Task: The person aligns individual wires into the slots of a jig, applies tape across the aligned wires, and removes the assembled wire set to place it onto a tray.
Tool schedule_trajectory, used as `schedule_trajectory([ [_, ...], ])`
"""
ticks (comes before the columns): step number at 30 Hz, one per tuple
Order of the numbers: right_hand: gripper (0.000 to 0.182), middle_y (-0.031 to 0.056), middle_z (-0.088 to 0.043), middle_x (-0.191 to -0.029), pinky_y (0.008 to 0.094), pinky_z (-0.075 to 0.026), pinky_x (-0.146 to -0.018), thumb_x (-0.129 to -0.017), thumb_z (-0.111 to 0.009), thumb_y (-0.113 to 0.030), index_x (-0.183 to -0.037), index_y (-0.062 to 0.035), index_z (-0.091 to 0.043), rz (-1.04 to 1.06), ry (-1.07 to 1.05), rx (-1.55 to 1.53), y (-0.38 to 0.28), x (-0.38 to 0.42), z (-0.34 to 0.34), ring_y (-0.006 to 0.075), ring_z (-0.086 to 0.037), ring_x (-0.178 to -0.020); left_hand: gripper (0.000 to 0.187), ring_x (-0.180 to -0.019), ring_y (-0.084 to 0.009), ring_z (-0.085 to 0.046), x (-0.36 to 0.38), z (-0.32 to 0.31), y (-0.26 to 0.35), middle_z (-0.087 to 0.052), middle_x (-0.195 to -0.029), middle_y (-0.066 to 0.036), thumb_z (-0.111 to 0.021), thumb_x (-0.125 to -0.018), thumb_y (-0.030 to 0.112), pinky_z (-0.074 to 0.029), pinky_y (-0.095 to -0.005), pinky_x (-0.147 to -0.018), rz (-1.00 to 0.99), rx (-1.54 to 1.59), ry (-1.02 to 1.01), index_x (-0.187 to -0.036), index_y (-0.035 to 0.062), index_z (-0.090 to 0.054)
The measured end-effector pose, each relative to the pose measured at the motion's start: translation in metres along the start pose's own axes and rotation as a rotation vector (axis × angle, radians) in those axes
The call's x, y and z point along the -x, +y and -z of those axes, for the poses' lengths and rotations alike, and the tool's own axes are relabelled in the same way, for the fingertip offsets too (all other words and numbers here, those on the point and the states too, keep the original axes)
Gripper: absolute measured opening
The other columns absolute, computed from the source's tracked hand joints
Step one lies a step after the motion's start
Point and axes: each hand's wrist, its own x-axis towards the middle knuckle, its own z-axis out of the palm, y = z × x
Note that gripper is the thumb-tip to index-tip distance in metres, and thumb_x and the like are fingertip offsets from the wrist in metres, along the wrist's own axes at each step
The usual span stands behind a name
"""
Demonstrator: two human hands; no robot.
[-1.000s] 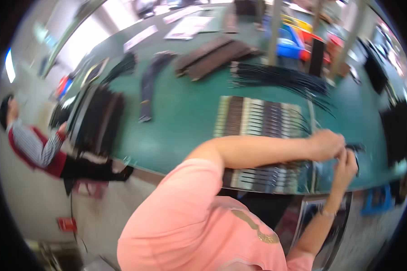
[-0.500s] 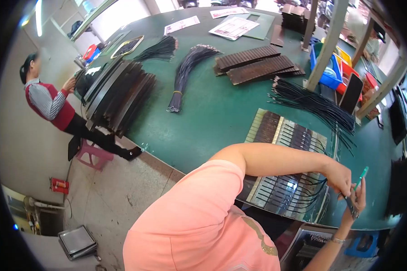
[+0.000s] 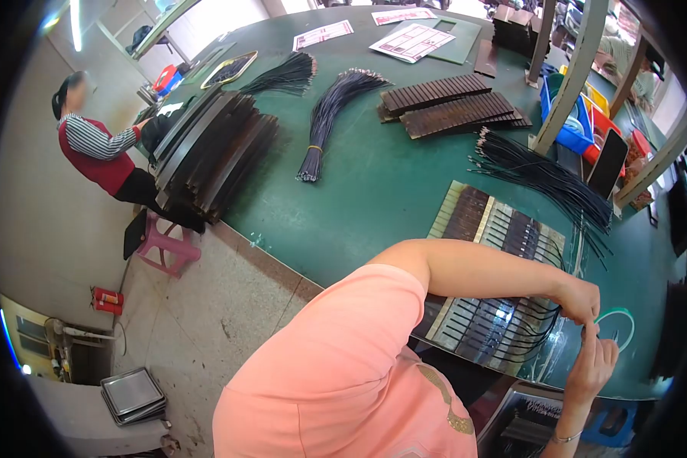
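My left hand (image 3: 580, 301) is closed in a pinch at the right end of a ribbed board (image 3: 473, 324) lined with black wires. Just below it, my right hand (image 3: 592, 368), with a bracelet at the wrist, has its fingers closed and its fingertips meeting the left hand's. A pale green strip (image 3: 632, 330) curves in a loop from the fingertips back to the right hand's fingers. What sits between the left fingertips is hidden. Black wire ends (image 3: 555, 319) curve off the board beside the left hand.
A bundle of black wires (image 3: 542, 179) lies above the board. Beyond are dark ribbed strips (image 3: 458, 111), a tied wire bundle (image 3: 324, 126), and stacked dark boards (image 3: 214, 156). Shelf posts (image 3: 576, 76) and blue bins (image 3: 569, 126) stand right. A person (image 3: 103, 149) stands at left.
My hands have come together, the right one raised to the left. The green piece, earlier a straight upright stick, now shows as a loop. A dark tool by the right hand is no longer visible.
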Motion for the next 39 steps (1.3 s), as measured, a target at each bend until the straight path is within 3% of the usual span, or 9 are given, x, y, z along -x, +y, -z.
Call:
schedule_trajectory([
  [4,0.04,0.0162,-0.062,-0.096,0.0476,-0.047,-0.091,-0.089,-0.055,0.005,-0.13,0.0068,-0.052,-0.216,0.101,-0.076,-0.024,0.019,-0.009,0.0297,-0.059,-0.091,0.031,-0.047,-0.01,-0.042,0.007,-0.002,0.008,-0.052,-0.058,-0.001,-0.068,-0.089,0.031,-0.031,-0.0278,-0.042,-0.074,0.119,0.12,-0.075,0.0034,-0.073],
  [7,0.049,0.0133,-0.058,-0.089,0.0486,-0.046,-0.096,-0.096,-0.048,0.002,-0.144,0.0065,-0.035,-0.538,0.577,-0.701,-0.053,0.037,-0.031,0.0253,-0.059,-0.088,0.03,-0.047,-0.0095,-0.042,0.007,-0.003,0.008,-0.052,-0.059,-0.001,-0.067,-0.09,0.03,-0.032,-0.0275,-0.042,-0.082,0.172,0.161,-0.077,0.0036,-0.073],
  [8,0.055,0.0073,-0.053,-0.078,0.0397,-0.051,-0.084,-0.102,-0.043,-0.005,-0.15,0.0053,-0.02,-0.596,0.59,-0.675,-0.06,0.036,-0.032,0.0167,-0.055,-0.076,0.03,-0.047,-0.0094,-0.041,0.007,-0.003,0.007,-0.052,-0.059,-0.001,-0.066,-0.09,0.03,-0.032,-0.0275,-0.042,-0.084,0.187,0.184,-0.077,0.0037,-0.073],
  [12,0.046,0.0016,-0.045,-0.065,0.0216,-0.04,-0.057,-0.104,-0.042,-0.015,-0.145,0.0045,-0.035,-0.985,0.387,-0.896,-0.066,0.037,-0.023,0.0077,-0.042,-0.056,0.031,-0.049,-0.0084,-0.04,0.016,0.003,0.013,-0.051,-0.061,0.0,-0.061,-0.093,0.03,-0.031,-0.0258,-0.044,-0.112,0.198,0.175,-0.082,0.003,-0.072],
  [16,0.03,-0.0007,-0.049,-0.072,0.0181,-0.037,-0.051,-0.105,-0.044,-0.015,-0.126,0.001,-0.058,-0.943,0.253,-0.852,-0.038,0.064,-0.031,0.0044,-0.043,-0.054,0.032,-0.051,-0.008,-0.04,0.017,0.003,0.009,-0.051,-0.063,0.001,-0.059,-0.094,0.032,-0.031,-0.025,-0.045,-0.147,0.217,0.054,-0.084,0.0034,-0.072],
  [23,0.033,0.0062,-0.064,-0.083,0.0201,-0.043,-0.055,-0.096,-0.055,-0.001,-0.129,-0.0002,-0.058,-1.089,0.289,-0.84,0.006,0.064,-0.047,0.0092,-0.056,-0.063,0.028,-0.057,-0.0092,-0.047,0.015,0.005,0.005,-0.055,-0.065,0.002,-0.061,-0.091,0.031,-0.038,-0.0263,-0.051,-0.116,0.092,-0.148,-0.085,0.0082,-0.076],
  [26,0.042,0.0059,-0.066,-0.082,0.0244,-0.047,-0.061,-0.091,-0.06,0.003,-0.133,-0.0004,-0.056,-0.698,0.11,-0.689,0.077,0.08,-0.059,0.0102,-0.058,-0.068,0.028,-0.062,-0.0112,-0.053,0.004,-0.005,-0.005,-0.06,-0.065,0.001,-0.063,-0.09,0.03,-0.041,-0.0291,-0.057,-0.201,-0.112,-0.221,-0.078,0.0087,-0.076],
  [33,0.044,0.0114,-0.065,-0.077,0.0363,-0.044,-0.058,-0.082,-0.066,0.007,-0.125,0.0035,-0.059,-0.037,-0.033,-0.108,0.011,-0.001,0.018,0.0262,-0.057,-0.059,0.025,-0.058,-0.0137,-0.052,-0.002,-0.01,0.002,-0.057,-0.06,-0.002,-0.066,-0.085,0.026,-0.039,-0.0317,-0.052,-0.048,-0.099,-0.067,-0.072,0.0059,-0.073],
  [39,0.037,0.0152,-0.067,-0.083,0.039,-0.043,-0.056,-0.083,-0.063,0.007,-0.12,0.0035,-0.06,-0.059,-0.017,-0.083,-0.003,0.019,-0.012,0.0287,-0.058,-0.06,0.033,-0.054,-0.0141,-0.049,-0.021,-0.012,-0.029,-0.055,-0.059,-0.003,-0.077,-0.081,0.035,-0.038,-0.0314,-0.046,0.043,-0.056,-0.034,-0.07,0.0041,-0.07],
])
